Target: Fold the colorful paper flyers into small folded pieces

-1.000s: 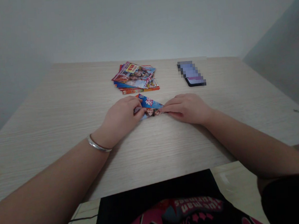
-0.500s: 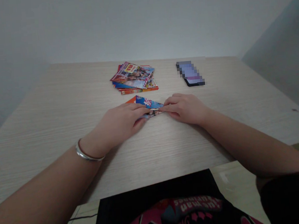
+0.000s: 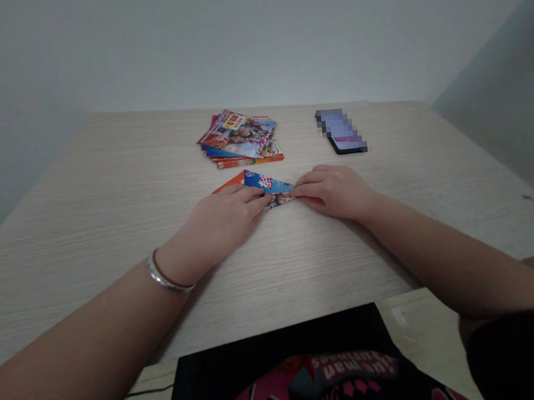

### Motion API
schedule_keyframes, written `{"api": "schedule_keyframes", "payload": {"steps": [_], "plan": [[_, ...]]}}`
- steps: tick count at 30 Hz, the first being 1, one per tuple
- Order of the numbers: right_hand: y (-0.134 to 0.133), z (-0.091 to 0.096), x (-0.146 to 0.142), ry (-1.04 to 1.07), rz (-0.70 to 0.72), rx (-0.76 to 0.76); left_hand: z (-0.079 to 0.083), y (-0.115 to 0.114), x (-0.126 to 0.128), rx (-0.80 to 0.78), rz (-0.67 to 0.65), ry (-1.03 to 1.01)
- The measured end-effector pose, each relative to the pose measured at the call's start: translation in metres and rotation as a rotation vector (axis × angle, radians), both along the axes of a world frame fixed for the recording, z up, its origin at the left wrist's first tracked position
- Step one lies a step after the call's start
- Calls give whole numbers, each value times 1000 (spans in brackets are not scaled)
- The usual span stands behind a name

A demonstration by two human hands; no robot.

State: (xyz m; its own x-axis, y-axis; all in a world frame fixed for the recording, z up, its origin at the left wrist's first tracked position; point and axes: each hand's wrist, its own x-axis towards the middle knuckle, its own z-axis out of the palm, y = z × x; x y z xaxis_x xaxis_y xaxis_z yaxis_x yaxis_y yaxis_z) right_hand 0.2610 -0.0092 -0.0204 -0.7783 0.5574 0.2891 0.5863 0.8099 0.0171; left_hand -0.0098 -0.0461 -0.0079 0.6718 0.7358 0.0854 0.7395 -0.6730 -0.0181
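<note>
A folded printed paper leaflet (image 3: 275, 181), blue with white lettering and an orange part at its left, lies on the table in a pointed shape. My left hand (image 3: 226, 218) covers its left and near part, fingers together and pressed along the folded near edge; the thumb is mostly hidden. At the leaflet's right tip, my right hand (image 3: 333, 191) has its fingers closed on the narrow end. A strip with a printed picture shows between the two hands along the near fold. A silver bangle (image 3: 165, 279) circles my left wrist.
Beyond the hands lies a fanned stack of colourful leaflets (image 3: 238, 137). A phone (image 3: 342, 133) rests to its right. The pale wood-grain table (image 3: 109, 194) meets a wall at the back. A black item (image 3: 278, 338) sits at the near edge, with a thin cable (image 3: 148, 392) on its left.
My left hand has shifted slightly and now lies flatter over the leaflet, showing more of its orange part. The right hand has moved only a little at the tip.
</note>
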Motion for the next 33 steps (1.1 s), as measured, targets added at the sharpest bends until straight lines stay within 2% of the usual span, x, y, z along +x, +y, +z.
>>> {"api": "schedule_keyframes", "payload": {"steps": [26,33], "plan": [[3,-4,-2,17,8,-10,-1,-2,1,18,22,11],[0,-2,-6,24,-104,-39,1,-2,0,66,7,25]]}}
